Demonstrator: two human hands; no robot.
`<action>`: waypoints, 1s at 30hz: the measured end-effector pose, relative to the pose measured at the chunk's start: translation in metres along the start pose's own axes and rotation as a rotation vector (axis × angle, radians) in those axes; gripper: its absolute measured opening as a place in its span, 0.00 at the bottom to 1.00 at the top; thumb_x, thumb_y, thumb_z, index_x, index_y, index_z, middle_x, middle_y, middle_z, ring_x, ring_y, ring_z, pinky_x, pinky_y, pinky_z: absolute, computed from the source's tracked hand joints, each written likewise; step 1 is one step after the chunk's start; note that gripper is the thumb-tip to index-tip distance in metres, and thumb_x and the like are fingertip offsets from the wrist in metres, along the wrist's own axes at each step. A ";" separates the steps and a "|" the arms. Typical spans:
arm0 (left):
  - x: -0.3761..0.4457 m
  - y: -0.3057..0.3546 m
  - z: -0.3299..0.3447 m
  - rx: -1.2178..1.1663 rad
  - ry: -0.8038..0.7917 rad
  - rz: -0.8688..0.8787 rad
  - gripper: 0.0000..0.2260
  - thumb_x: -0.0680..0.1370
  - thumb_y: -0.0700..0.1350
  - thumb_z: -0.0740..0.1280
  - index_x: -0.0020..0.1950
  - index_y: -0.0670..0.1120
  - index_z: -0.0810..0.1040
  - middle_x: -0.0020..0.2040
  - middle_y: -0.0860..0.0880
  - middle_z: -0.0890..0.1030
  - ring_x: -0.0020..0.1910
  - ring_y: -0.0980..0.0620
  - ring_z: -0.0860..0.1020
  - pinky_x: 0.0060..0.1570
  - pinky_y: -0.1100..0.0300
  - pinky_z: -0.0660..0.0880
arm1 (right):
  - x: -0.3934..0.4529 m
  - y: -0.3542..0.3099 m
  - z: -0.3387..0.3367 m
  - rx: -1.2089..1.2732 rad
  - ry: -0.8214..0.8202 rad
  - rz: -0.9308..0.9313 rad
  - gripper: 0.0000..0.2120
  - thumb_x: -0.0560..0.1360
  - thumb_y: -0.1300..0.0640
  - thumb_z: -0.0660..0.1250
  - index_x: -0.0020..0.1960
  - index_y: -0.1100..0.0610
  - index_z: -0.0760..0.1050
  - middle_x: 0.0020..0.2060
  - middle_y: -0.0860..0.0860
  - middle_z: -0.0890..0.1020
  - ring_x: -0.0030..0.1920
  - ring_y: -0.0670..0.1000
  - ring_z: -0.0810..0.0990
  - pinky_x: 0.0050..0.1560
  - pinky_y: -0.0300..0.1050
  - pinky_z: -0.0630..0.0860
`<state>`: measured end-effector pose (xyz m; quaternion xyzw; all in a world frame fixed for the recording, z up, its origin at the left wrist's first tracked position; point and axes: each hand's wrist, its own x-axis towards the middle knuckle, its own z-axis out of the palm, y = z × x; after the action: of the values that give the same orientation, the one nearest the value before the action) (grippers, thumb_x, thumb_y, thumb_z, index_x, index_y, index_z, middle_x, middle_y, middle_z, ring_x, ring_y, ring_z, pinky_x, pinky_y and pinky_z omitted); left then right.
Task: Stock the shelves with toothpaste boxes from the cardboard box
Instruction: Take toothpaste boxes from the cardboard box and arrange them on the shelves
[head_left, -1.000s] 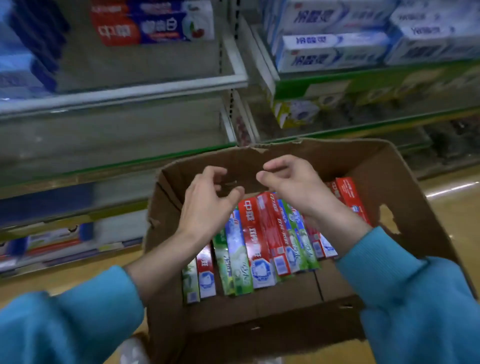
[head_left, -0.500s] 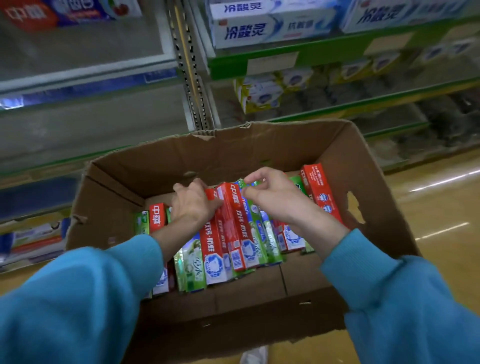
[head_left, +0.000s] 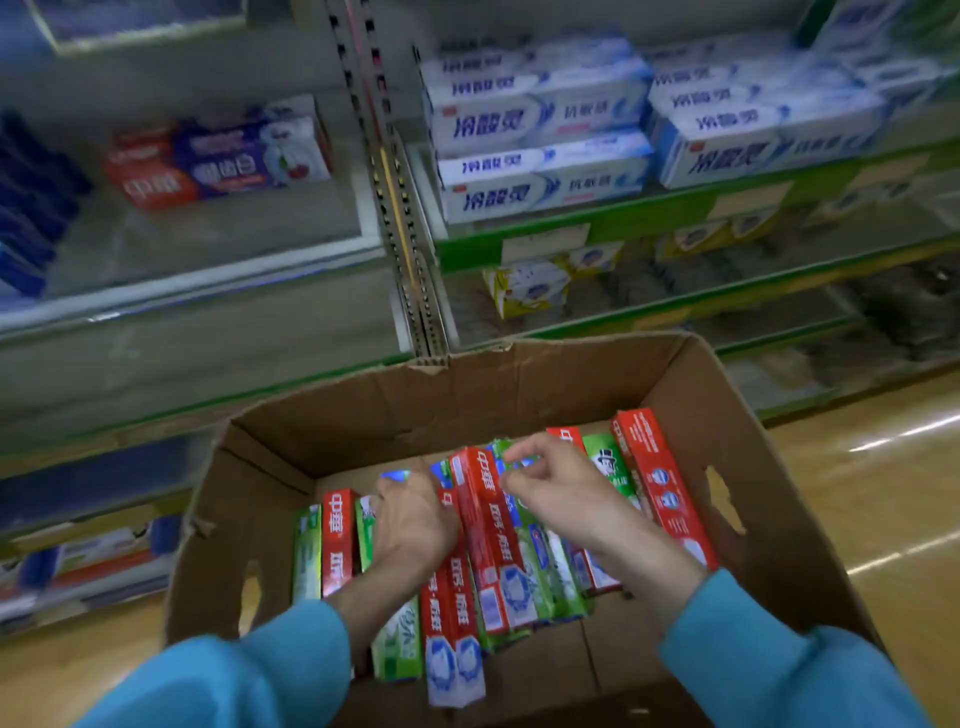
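Observation:
An open cardboard box (head_left: 524, 395) sits low in the head view, holding several red and green toothpaste boxes laid side by side. My left hand (head_left: 410, 525) reaches down among them, its fingers curled over the far ends of a green box and a red box (head_left: 454, 603). My right hand (head_left: 558, 488) pinches the far end of a green toothpaste box (head_left: 545, 577) beside a raised red toothpaste box (head_left: 485, 530). The fingertips of both hands are partly hidden by the packs.
Glass shelves (head_left: 208, 270) stand behind the box at left with one red and blue pack (head_left: 218, 161). At right, green-edged shelves (head_left: 597, 228) carry stacked white and blue toothpaste boxes (head_left: 540, 130). A shiny tan floor (head_left: 883, 493) lies at right.
Both hands have dropped from above the box down onto the toothpaste boxes and closed on them. The view has swung left to right and tilted up, showing more shelf.

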<state>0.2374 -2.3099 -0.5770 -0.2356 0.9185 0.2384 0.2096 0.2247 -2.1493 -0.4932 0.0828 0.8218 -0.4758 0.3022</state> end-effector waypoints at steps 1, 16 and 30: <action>-0.003 -0.001 0.000 0.007 0.000 0.014 0.17 0.79 0.44 0.66 0.67 0.45 0.72 0.65 0.36 0.73 0.67 0.37 0.72 0.61 0.50 0.72 | 0.000 -0.002 0.004 -0.006 0.004 -0.001 0.09 0.79 0.52 0.65 0.59 0.48 0.74 0.51 0.52 0.81 0.51 0.50 0.81 0.54 0.48 0.77; -0.013 -0.033 -0.021 -0.319 0.064 -0.022 0.10 0.79 0.42 0.69 0.59 0.47 0.72 0.60 0.43 0.77 0.47 0.52 0.78 0.30 0.68 0.67 | -0.012 -0.031 0.040 -0.016 -0.023 0.016 0.09 0.79 0.49 0.64 0.59 0.45 0.73 0.53 0.46 0.78 0.54 0.48 0.80 0.60 0.53 0.78; -0.022 -0.031 -0.012 -0.118 -0.007 -0.052 0.17 0.82 0.53 0.64 0.70 0.52 0.72 0.69 0.42 0.68 0.67 0.37 0.72 0.62 0.47 0.73 | -0.029 -0.025 0.019 0.018 0.019 0.009 0.08 0.79 0.49 0.65 0.57 0.45 0.74 0.51 0.45 0.79 0.52 0.45 0.79 0.57 0.47 0.78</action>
<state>0.2688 -2.3330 -0.5670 -0.2706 0.8958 0.2874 0.2045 0.2452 -2.1747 -0.4654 0.0936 0.8199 -0.4811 0.2959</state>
